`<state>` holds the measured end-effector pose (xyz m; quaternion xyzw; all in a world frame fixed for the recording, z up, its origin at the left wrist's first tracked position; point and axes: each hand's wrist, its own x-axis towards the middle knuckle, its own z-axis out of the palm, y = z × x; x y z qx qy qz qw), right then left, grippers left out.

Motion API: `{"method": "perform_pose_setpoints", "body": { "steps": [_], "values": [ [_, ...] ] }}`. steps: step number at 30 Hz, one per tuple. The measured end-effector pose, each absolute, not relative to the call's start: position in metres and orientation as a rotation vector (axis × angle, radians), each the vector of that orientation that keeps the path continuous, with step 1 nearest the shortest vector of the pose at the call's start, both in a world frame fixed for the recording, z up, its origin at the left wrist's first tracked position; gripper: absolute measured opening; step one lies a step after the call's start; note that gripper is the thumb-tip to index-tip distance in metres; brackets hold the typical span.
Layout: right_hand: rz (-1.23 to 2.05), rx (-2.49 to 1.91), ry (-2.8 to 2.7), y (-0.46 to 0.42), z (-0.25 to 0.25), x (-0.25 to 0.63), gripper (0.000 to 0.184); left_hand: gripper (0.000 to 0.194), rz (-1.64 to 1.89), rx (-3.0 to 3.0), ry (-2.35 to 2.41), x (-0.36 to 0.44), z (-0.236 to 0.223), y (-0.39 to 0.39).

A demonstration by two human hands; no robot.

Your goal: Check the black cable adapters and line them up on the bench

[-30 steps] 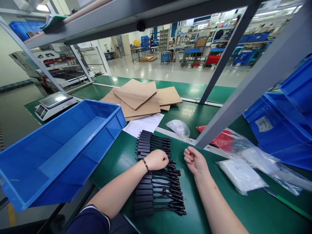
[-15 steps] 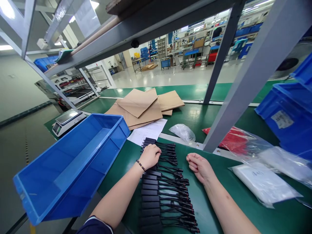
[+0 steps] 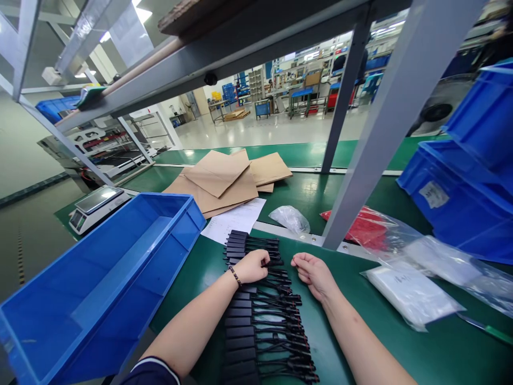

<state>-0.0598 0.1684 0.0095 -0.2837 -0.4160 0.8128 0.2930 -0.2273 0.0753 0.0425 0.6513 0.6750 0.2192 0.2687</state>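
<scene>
Black box-shaped modules with short cables (image 3: 240,331) lie side by side in a long row on the green tabletop. My left hand (image 3: 252,266), with a beaded bracelet at the wrist, is over the upper middle of the row. Its thumb and index finger are pinched at a black cable; the hand hides part of the modules beneath. Just right of the cable ends is my right hand (image 3: 315,274), its fingers curled and the tips pressed together. Whatever may be between those tips is too small to make out.
At left stands a long blue bin (image 3: 120,283), with a scale (image 3: 98,206) behind it. Cardboard sheets (image 3: 216,176) and paper (image 3: 234,219) lie beyond the row. Plastic bags (image 3: 412,294), a metal post (image 3: 368,144) and stacked blue bins (image 3: 460,198) are at right.
My left hand has moved from the module bodies toward me and onto the cables, its fingers now curled at one. My right hand stays pinched beside the cable ends. The whole view has shifted slightly.
</scene>
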Motion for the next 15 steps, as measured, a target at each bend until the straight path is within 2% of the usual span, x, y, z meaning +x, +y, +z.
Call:
{"method": "perform_pose_setpoints", "body": {
  "steps": [5,6,9,15],
  "values": [
    [2.176,-0.746,-1.172,0.162,0.012,-0.063,0.02,0.047,0.716,1.64,1.612,-0.215,0.044,0.08],
    [2.175,-0.743,-1.186,0.161,0.013,-0.062,0.02,0.046,0.769,1.605,1.581,-0.212,0.044,0.082],
    [2.162,-0.739,-1.233,0.159,0.016,-0.062,0.022,0.024,0.915,1.479,1.535,-0.207,0.045,0.087],
    [2.111,-0.75,-1.342,0.155,0.018,-0.064,0.025,0.017,0.946,1.399,1.536,-0.205,0.037,0.09]
  ]
}}
